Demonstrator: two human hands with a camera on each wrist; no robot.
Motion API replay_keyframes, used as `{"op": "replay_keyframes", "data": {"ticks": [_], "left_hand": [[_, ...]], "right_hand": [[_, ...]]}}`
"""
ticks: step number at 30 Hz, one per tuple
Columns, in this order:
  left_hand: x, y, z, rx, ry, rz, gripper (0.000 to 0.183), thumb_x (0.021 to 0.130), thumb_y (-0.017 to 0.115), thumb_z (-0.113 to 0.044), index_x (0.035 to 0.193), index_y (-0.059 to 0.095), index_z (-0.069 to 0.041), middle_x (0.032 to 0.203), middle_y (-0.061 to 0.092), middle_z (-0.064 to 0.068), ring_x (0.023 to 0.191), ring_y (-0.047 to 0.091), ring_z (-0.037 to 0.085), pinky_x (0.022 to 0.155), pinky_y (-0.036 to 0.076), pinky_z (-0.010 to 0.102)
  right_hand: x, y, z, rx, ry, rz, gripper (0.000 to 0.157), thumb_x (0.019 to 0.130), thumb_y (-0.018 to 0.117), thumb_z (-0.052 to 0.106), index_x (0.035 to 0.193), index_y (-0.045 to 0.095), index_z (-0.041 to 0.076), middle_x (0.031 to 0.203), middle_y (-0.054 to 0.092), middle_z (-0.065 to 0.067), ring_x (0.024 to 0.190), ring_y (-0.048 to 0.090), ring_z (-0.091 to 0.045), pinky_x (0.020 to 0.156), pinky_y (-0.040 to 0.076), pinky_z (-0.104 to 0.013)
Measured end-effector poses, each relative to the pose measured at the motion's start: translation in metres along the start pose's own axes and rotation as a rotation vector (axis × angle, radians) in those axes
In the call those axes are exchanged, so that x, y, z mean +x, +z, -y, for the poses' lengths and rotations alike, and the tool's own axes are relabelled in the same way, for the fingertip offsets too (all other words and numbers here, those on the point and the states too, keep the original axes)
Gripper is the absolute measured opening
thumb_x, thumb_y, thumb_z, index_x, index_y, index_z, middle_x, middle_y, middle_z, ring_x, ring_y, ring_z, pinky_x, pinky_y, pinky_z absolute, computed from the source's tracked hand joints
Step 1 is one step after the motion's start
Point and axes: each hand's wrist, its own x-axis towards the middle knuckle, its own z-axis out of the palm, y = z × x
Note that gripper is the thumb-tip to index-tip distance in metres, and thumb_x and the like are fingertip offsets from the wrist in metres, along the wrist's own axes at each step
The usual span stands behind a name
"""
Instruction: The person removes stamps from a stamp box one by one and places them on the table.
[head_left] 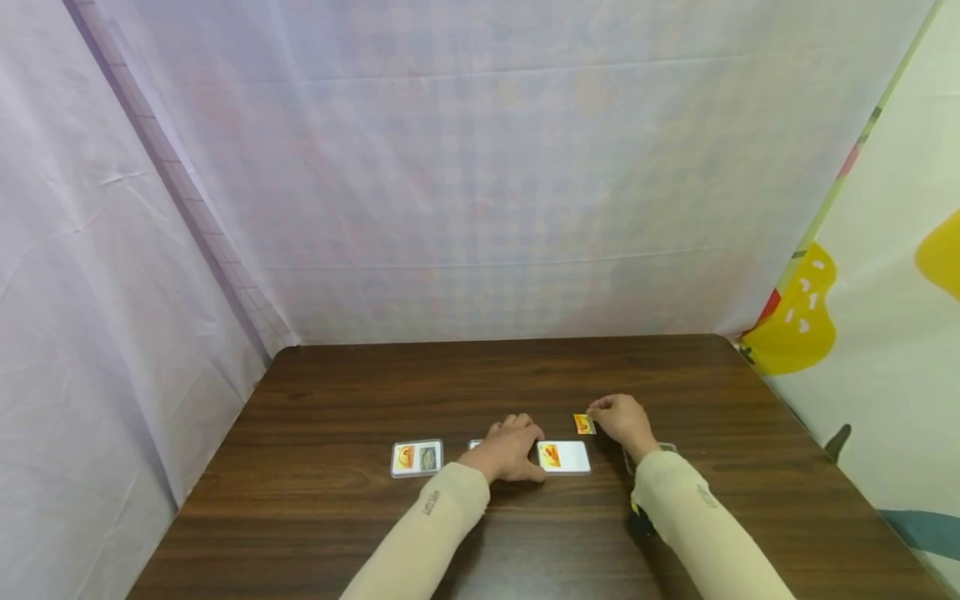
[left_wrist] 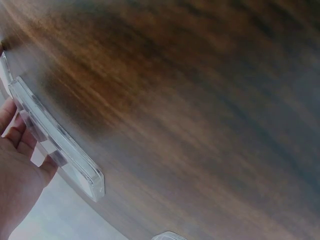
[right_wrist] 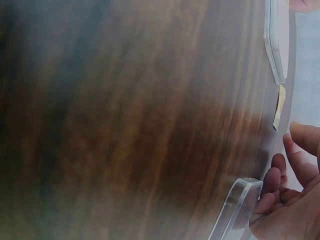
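Two hands over a brown table [head_left: 337,517]. Head view: left hand [head_left: 508,451] spread over the half-hidden middle case [head_left: 474,445], thumb by a one-picture case [head_left: 573,457]; right hand [head_left: 621,419] at a yellow card [head_left: 582,425] — flat on the table. Left wrist: fingers relaxed beside a clear case [left_wrist: 59,137]. Right wrist: fingers loosely curved — thumb and forefinger just off the card.

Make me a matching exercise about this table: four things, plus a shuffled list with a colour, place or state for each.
1. Leftmost clear case
2. Clear case just right of the left hand
3. Small loose picture card
4. Wooden tabletop

A. Dark brown
B. Yellow, close to the right hand
C. One picture, rest white
D. Two pictures side by side

Pairs: 1-D, 2-C, 3-B, 4-A
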Motion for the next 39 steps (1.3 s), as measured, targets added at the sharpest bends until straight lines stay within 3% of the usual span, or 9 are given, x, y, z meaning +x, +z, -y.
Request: {"op": "replay_keyframes", "data": {"ticks": [17, 32, 39], "left_hand": [[0.000, 0.001, 0.001, -0.009, 0.005, -0.013, 0.056, 0.078, 0.078, -0.040, 0.125, 0.061, -0.015, 0.123, 0.052, -0.002, 0.116, 0.046, 0.016, 0.100, 0.038, 0.036], [-0.001, 0.000, 0.001, -0.023, 0.016, -0.016, 0.055, 0.077, 0.079, -0.039, 0.123, 0.062, -0.014, 0.121, 0.052, -0.002, 0.115, 0.046, 0.016, 0.099, 0.038, 0.036], [-0.001, 0.000, 0.001, -0.032, 0.015, -0.016, 0.054, 0.077, 0.079, -0.039, 0.122, 0.062, -0.014, 0.120, 0.052, -0.002, 0.113, 0.046, 0.016, 0.099, 0.038, 0.036]], "right_hand": [[-0.005, -0.001, 0.007, 0.039, -0.040, 0.009, 0.028, 0.095, 0.064, 0.024, 0.107, 0.072, 0.000, 0.111, 0.069, -0.019, 0.104, 0.061, -0.037, 0.087, 0.047, -0.051], [-0.016, -0.001, 0.012, 0.093, -0.061, 0.049, 0.026, 0.095, 0.065, 0.024, 0.107, 0.072, 0.002, 0.099, 0.071, -0.010, 0.088, 0.062, -0.025, 0.074, 0.049, -0.041], [-0.019, 0.001, 0.012, 0.096, -0.079, 0.058, 0.024, 0.095, 0.066, 0.024, 0.106, 0.073, 0.004, 0.100, 0.071, -0.008, 0.091, 0.063, -0.024, 0.075, 0.050, -0.040]]}}
